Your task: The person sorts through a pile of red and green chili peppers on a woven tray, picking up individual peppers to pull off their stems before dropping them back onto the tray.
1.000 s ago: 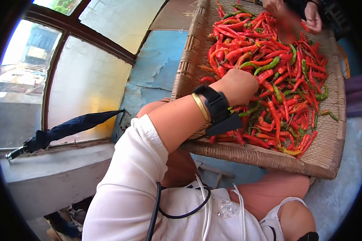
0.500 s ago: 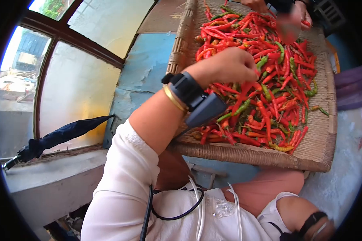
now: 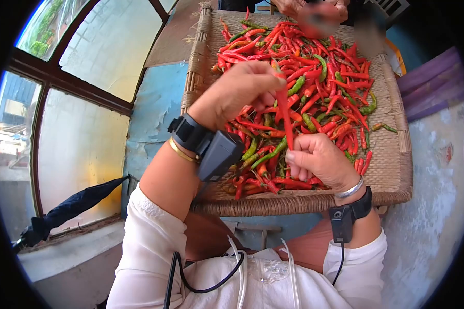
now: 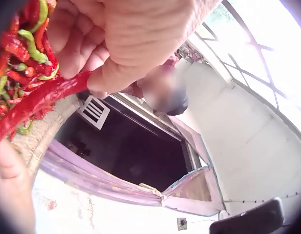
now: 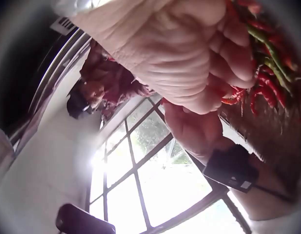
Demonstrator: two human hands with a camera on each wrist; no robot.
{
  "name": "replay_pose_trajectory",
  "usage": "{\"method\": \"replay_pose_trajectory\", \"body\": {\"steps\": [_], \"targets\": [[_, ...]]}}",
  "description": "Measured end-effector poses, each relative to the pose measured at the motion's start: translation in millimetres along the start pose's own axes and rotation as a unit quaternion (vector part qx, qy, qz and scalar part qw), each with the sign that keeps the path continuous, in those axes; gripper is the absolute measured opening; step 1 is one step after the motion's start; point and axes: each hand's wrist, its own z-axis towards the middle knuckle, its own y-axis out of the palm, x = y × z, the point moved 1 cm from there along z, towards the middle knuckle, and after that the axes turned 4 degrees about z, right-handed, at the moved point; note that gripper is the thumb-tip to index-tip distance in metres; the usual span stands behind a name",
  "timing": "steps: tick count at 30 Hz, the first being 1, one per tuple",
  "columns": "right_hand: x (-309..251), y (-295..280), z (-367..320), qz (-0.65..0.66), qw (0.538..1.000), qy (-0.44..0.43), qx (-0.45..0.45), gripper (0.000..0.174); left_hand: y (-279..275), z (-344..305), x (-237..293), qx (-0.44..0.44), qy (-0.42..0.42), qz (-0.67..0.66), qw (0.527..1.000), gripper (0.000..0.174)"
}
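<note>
A long red chili (image 3: 284, 116) is stretched between both hands over a woven tray (image 3: 273, 207) heaped with red and green chilies. My left hand (image 3: 239, 90) pinches its upper end between thumb and fingers. Its lower end is pinched by my right hand (image 3: 322, 158). In the left wrist view the left hand (image 4: 140, 39) grips the red chili (image 4: 43, 100), with part of the right hand (image 4: 13, 183) at the lower left. The right wrist view shows the right hand (image 5: 174, 53) with curled fingers in front of the left hand (image 5: 194, 129); the chili is mostly hidden there.
Another person's hands (image 3: 293, 7) are over the far edge of the tray. A folded dark umbrella (image 3: 69, 208) leans by the window at left. Purple cloth (image 3: 433, 87) hangs at the right.
The left hand has lifted from the pile with a red chili. My right hand has come up from the lower right and taken hold of its other end. The head view has shifted right.
</note>
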Motion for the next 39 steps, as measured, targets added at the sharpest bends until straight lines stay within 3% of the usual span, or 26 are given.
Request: {"method": "replay_pose_trajectory", "body": {"steps": [2, 3, 4, 5, 7, 8, 9, 11, 12, 14, 15, 17, 19, 21, 22, 26, 28, 29, 31, 33, 35, 37, 39], "targets": [[5, -10, 0, -0.066, 0.996, 0.011, -0.061, 0.014, -24, 19, -9, 0.035, 0.080, -0.084, 0.993, 0.012], [6, -15, 0, -0.063, 0.996, 0.012, -0.055, 0.014, -28, 23, -3, 0.039, 0.133, -0.143, 0.980, 0.014], [7, -20, 0, -0.049, 0.998, -0.022, -0.021, 0.014, -23, 27, 0, 0.135, 0.124, -0.224, 0.957, 0.019], [6, -23, 0, -0.037, 0.998, -0.056, 0.012, 0.013, -23, 28, -4, 0.131, 0.123, -0.226, 0.957, 0.019], [2, -27, 1, -0.039, 0.996, -0.066, 0.055, 0.013, -28, 31, -18, 0.172, 0.099, -0.022, 0.980, 0.022], [3, -31, 2, -0.049, 0.993, -0.076, 0.082, 0.013, -33, 37, -24, 0.124, 0.092, 0.236, 0.959, 0.028], [5, -34, 3, -0.058, 0.988, -0.087, 0.109, 0.013, -30, 44, -44, 0.154, 0.226, 0.352, 0.895, 0.027], [9, -36, 6, -0.060, 0.987, -0.097, 0.115, 0.013, -9, 33, -41, 0.058, 0.230, 0.433, 0.870, 0.026], [9, -35, 7, -0.082, 0.985, -0.110, 0.108, 0.014, -3, 31, -42, 0.055, 0.232, 0.436, 0.868, 0.026], [11, -34, 10, -0.098, 0.982, -0.124, 0.105, 0.015, 6, 30, -49, -0.055, 0.187, 0.510, 0.838, 0.030], [13, -35, 13, -0.128, 0.976, -0.136, 0.107, 0.016, 9, 29, -51, -0.061, 0.189, 0.513, 0.835, 0.030], [14, -37, 15, -0.151, 0.970, -0.149, 0.115, 0.017, 14, 29, -57, -0.033, 0.143, 0.602, 0.785, 0.033], [15, -38, 17, -0.175, 0.963, -0.165, 0.123, 0.020, 19, 29, -60, -0.032, 0.166, 0.602, 0.780, 0.036], [15, -40, 18, -0.194, 0.957, -0.169, 0.136, 0.021, 28, 28, -62, 0.058, 0.132, 0.621, 0.771, 0.035], [15, -40, 18, -0.221, 0.950, -0.170, 0.142, 0.022, 32, 27, -60, 0.052, 0.120, 0.644, 0.754, 0.042], [13, -40, 22, -0.239, 0.947, -0.154, 0.149, 0.022, 32, 29, -64, 0.047, 0.115, 0.660, 0.741, 0.039], [13, -40, 24, -0.254, 0.942, -0.155, 0.156, 0.022, 29, 28, -62, 0.064, 0.123, 0.588, 0.797, 0.030], [13, -41, 25, -0.252, 0.942, -0.155, 0.157, 0.022, 27, 28, -59, 0.062, 0.124, 0.589, 0.797, 0.030], [15, -42, 27, -0.283, 0.931, -0.156, 0.172, 0.023, 23, 29, -49, 0.051, 0.043, 0.379, 0.923, 0.024], [18, -43, 31, -0.275, 0.933, -0.152, 0.174, 0.024, 24, 26, -44, 0.048, 0.051, 0.357, 0.932, 0.022], [18, -43, 32, -0.268, 0.936, -0.147, 0.175, 0.024, 26, 25, -44, 0.019, 0.007, 0.186, 0.982, 0.019], [15, -43, 31, -0.167, 0.964, -0.116, 0.169, 0.026, 28, 20, -38, -0.018, -0.022, 0.193, 0.981, 0.016], [15, -48, 31, -0.201, 0.955, -0.121, 0.182, 0.026, 25, 20, -37, -0.055, -0.052, 0.202, 0.976, 0.014]]}}
